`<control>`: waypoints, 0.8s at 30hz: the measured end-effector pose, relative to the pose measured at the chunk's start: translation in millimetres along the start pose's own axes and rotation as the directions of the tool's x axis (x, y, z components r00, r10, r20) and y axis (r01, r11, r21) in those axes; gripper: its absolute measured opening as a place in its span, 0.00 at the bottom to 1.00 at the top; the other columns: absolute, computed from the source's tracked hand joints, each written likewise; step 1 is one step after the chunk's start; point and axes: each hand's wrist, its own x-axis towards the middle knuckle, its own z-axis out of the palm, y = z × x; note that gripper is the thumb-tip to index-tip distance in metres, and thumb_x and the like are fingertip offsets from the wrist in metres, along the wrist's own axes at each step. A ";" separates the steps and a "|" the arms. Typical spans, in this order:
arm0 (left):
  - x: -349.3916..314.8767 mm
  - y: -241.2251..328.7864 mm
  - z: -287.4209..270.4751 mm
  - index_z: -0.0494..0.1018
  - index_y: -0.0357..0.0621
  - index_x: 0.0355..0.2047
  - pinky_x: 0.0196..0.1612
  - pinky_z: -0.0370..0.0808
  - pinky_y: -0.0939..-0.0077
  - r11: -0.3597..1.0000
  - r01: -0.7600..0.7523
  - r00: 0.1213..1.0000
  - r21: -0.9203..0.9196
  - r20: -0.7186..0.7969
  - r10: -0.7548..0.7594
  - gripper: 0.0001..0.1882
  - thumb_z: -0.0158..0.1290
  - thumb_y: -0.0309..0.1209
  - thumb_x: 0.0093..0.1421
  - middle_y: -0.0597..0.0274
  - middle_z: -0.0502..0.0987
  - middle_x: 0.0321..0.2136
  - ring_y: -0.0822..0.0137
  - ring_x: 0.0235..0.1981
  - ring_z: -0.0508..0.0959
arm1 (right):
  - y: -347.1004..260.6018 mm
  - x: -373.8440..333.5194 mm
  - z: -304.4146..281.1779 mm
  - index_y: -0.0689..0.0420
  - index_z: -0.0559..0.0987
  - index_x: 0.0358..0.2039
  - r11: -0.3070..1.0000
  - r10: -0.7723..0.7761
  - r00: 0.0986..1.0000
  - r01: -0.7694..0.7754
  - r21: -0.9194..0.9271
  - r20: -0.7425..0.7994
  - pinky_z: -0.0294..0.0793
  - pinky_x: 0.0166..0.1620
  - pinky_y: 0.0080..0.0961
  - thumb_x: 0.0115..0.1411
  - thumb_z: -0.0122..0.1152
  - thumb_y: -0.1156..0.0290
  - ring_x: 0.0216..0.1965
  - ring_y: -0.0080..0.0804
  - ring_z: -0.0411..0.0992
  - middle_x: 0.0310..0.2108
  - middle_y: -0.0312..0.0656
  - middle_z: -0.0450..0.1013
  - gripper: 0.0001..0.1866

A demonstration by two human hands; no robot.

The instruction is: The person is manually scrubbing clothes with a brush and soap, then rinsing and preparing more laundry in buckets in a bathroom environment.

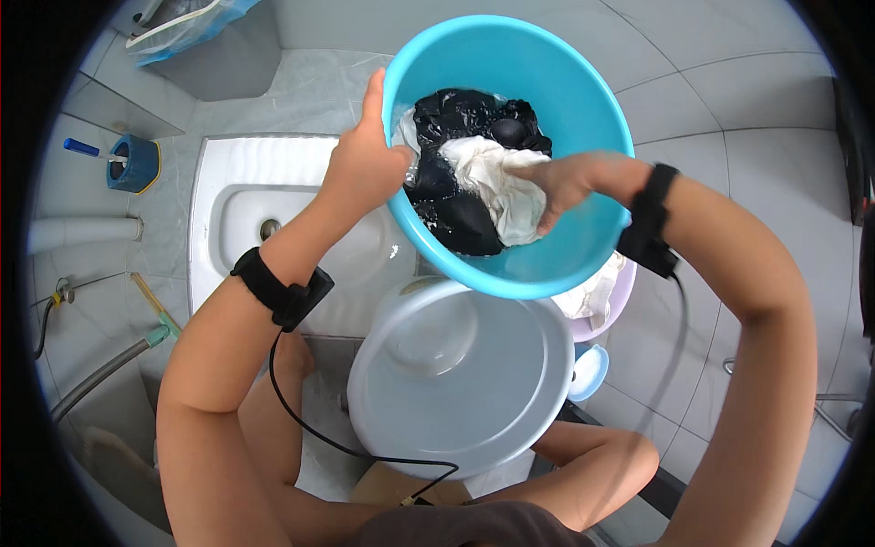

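Observation:
A turquoise basin (510,38) is tilted, its inside facing me, above a pale blue-grey basin (447,374). My left hand (366,162) grips its left rim, thumb hooked inside and a finger stretched along the outer wall. Inside lie wet black clothes (469,223) in a little water, with a white cloth (497,178) on top of them. My right hand (574,182), slightly blurred, reaches over the right rim and is closed on the white cloth. Both wrists wear black bands with small boxes and cables.
Behind the basins is a white squat toilet (210,228). A lilac basin (615,305) with white cloth stands at the right, near a small blue dish (591,369) of white powder. A bin (223,59), a toilet brush holder (135,166) and a hose (100,374) are at the left.

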 end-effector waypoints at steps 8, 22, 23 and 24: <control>-1.2 6.6 -0.9 0.38 0.52 0.60 0.36 0.70 0.63 0.997 -0.015 1.000 -0.082 0.021 0.017 0.44 0.45 0.24 0.42 0.43 0.73 0.30 0.48 0.30 0.75 | 10.8 134.7 47.9 0.41 0.38 0.61 0.889 0.193 0.965 -0.248 -0.386 -0.175 0.44 0.59 0.46 0.30 0.72 0.64 0.60 0.59 0.41 0.60 0.61 0.38 0.63; 15.8 -8.9 -21.4 0.42 0.57 0.60 0.42 0.69 0.67 0.994 0.056 0.998 -0.094 0.040 -0.053 0.43 0.42 0.20 0.43 0.44 0.70 0.41 0.52 0.38 0.74 | -6.9 67.4 -14.5 0.52 0.73 0.35 0.965 -0.197 0.757 0.262 0.013 -0.623 0.69 0.39 0.30 0.38 0.61 0.75 0.36 0.39 0.72 0.29 0.45 0.72 0.19; 16.4 -10.3 -20.0 0.42 0.57 0.60 0.42 0.68 0.67 0.995 0.036 0.999 -0.095 0.013 -0.035 0.43 0.42 0.20 0.43 0.44 0.70 0.42 0.51 0.39 0.74 | -18.0 48.7 -25.8 0.52 0.73 0.38 0.979 -0.130 0.750 0.200 0.035 -0.648 0.70 0.40 0.30 0.40 0.61 0.73 0.37 0.37 0.72 0.28 0.45 0.73 0.19; 16.4 -13.9 -19.5 0.42 0.56 0.60 0.43 0.68 0.67 0.996 0.021 1.000 -0.091 -0.015 -0.023 0.43 0.42 0.20 0.43 0.44 0.70 0.42 0.51 0.40 0.74 | -28.1 36.2 -38.1 0.52 0.71 0.43 0.959 -0.050 0.740 0.223 0.174 -0.671 0.69 0.43 0.30 0.43 0.61 0.69 0.41 0.39 0.70 0.34 0.47 0.71 0.23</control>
